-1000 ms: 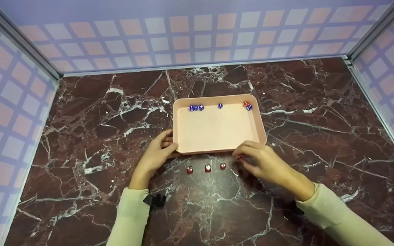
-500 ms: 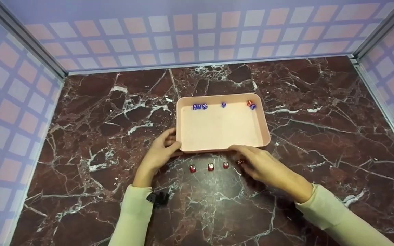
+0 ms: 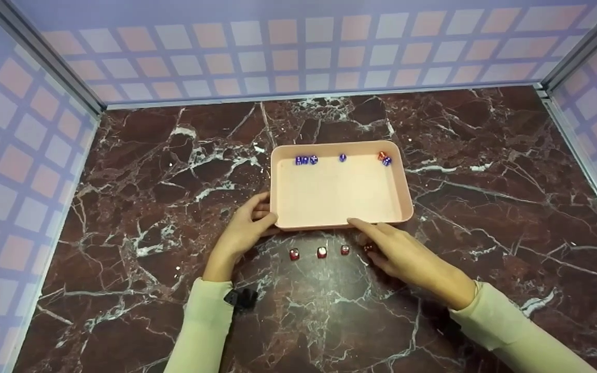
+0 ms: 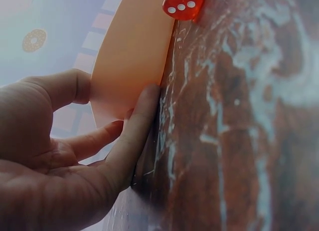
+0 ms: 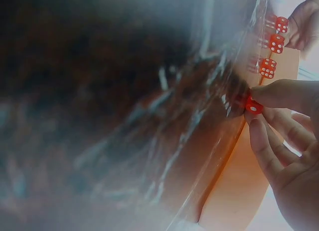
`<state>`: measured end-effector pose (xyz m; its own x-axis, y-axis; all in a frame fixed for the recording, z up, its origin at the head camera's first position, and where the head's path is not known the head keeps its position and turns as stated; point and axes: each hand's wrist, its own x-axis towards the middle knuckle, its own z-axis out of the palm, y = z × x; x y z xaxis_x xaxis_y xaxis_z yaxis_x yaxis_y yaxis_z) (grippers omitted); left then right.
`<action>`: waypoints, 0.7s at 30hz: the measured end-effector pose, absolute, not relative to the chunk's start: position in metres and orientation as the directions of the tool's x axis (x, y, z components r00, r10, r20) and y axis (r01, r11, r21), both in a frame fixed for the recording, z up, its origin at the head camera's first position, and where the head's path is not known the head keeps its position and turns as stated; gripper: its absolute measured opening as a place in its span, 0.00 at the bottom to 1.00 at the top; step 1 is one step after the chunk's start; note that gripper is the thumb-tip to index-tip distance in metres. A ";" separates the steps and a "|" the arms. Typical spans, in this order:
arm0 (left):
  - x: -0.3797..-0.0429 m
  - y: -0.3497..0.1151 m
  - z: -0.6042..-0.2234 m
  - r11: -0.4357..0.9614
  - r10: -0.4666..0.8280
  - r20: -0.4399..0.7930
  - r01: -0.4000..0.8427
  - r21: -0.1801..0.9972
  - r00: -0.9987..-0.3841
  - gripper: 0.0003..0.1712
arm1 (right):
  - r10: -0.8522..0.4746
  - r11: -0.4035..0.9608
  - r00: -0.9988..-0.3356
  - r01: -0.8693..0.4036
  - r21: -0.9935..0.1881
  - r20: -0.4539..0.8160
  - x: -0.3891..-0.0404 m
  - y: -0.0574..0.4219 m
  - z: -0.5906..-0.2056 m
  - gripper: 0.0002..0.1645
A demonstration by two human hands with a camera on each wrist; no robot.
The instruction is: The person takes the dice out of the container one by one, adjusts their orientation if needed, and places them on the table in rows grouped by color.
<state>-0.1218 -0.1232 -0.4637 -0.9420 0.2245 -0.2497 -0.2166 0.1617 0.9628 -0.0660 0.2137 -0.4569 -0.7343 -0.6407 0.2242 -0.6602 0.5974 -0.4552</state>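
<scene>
A shallow peach tray (image 3: 337, 202) lies on the table. My left hand (image 3: 244, 225) grips its near left corner; in the left wrist view the thumb is at the rim and a finger lies low along the wall. In front of the tray, my right hand (image 3: 407, 254) pinches a red die (image 5: 253, 106) between thumb and fingers, close to the table. Its index finger reaches the tray's near rim. Three red dice stand in a row to the left: one die (image 3: 294, 254), a second (image 3: 322, 252) and a third (image 3: 344, 249).
Inside the tray, along its far wall, sit several blue dice (image 3: 306, 160) and an orange-red die (image 3: 382, 155) at the right. Tiled-pattern panels (image 3: 283, 57) wall in the dark marbled table (image 3: 138, 207) at the back and both sides.
My right hand has drawn the red die from beside the tray's rim toward me, level with the row. Its index finger has straightened onto the rim. The head view has shifted slightly.
</scene>
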 end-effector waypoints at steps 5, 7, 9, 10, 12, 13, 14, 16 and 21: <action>-0.122 -0.124 -0.464 0.169 0.217 -0.246 -0.212 0.963 -0.945 0.36 | -0.654 0.569 -0.719 -0.672 -0.475 0.234 -0.067 0.215 -0.453 0.49; -0.122 -0.124 -0.463 0.197 0.212 -0.246 -0.206 0.959 -0.946 0.36 | -0.650 0.565 -0.718 -0.676 -0.474 0.249 -0.068 0.215 -0.449 0.50; -0.123 -0.125 -0.462 0.211 0.213 -0.246 -0.202 0.956 -0.945 0.36 | -0.633 0.565 -0.726 -0.671 -0.480 0.268 -0.070 0.216 -0.443 0.50; -0.123 -0.124 -0.461 0.215 0.213 -0.246 -0.200 0.956 -0.946 0.36 | -0.624 0.564 -0.732 -0.665 -0.489 0.275 -0.072 0.216 -0.440 0.49; -0.123 -0.124 -0.461 0.220 0.210 -0.244 -0.197 0.955 -0.947 0.36 | -0.590 0.572 -0.755 -0.641 -0.512 0.286 -0.076 0.216 -0.433 0.47; -0.123 -0.124 -0.461 0.221 0.209 -0.243 -0.196 0.955 -0.947 0.36 | -0.568 0.576 -0.770 -0.625 -0.527 0.292 -0.080 0.217 -0.430 0.45; -0.123 -0.124 -0.461 0.217 0.211 -0.245 -0.198 0.956 -0.946 0.36 | -0.543 0.584 -0.785 -0.608 -0.537 0.298 -0.084 0.217 -0.428 0.42; -0.123 -0.124 -0.461 0.199 0.219 -0.250 -0.207 0.958 -0.943 0.37 | -0.486 0.611 -0.815 -0.576 -0.544 0.317 -0.094 0.219 -0.424 0.34; -0.123 -0.124 -0.462 0.168 0.228 -0.260 -0.225 0.960 -0.939 0.37 | -0.330 0.696 -0.873 -0.481 -0.533 0.358 -0.130 0.228 -0.421 0.19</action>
